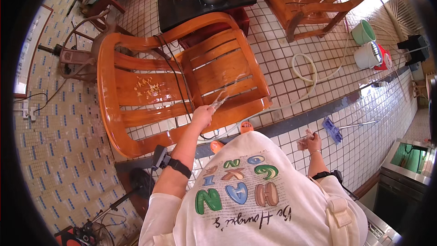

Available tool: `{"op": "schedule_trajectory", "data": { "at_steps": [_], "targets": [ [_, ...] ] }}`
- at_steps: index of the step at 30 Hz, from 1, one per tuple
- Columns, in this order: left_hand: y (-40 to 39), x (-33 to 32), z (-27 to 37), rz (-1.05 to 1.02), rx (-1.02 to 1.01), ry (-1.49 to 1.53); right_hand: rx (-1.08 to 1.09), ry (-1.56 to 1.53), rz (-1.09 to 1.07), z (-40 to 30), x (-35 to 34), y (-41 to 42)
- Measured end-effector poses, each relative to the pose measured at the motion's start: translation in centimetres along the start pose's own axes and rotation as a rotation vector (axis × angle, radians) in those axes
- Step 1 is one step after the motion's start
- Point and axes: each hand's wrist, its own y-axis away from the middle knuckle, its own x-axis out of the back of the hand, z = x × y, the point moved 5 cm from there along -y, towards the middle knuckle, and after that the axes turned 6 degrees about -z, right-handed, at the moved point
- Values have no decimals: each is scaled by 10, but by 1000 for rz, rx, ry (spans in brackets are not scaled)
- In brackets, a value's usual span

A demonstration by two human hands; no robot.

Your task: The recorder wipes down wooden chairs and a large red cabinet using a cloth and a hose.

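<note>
My left hand is closed around what looks like the end of a clear hose, and water sprays from it. The jet crosses the seat of a varnished wooden armchair, whose slats look wet. Fingers cover most of the hose end. Behind the hand, a thin black cable drapes across the chair's arm and backrest. My right hand is out to the side, gripping a crumpled brownish cloth above the white tiles.
Right of my right hand lies a blue-headed floor mop. A dark raised strip crosses the tiled floor. Beyond stand a green bucket, a white bucket, a wooden bench and a black-topped table. A tripod-like stand is lower left.
</note>
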Motion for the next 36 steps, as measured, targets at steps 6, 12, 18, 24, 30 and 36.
{"op": "schedule_trajectory", "data": {
  "at_steps": [6, 12, 18, 24, 30, 36],
  "targets": [
    [2, 4, -37, 72, 4, -154, -29, -481, -252, -27, -3, 6],
    [42, 30, -115, 284, -50, -515, 153, -24, -149, 33, -31, -53],
    [180, 95, -152, 815, 268, 91, 230, 50, -196, -2, -54, -94],
    [249, 110, -214, 1246, 259, 616, 331, -158, -428, -91, -98, -146],
    [274, 115, -272, 1399, 328, 382, 713, -272, -519, -298, -106, -36],
    [255, 155, -378, 1168, 335, 589, 941, -579, -702, -471, -132, 145]
  ]
}}
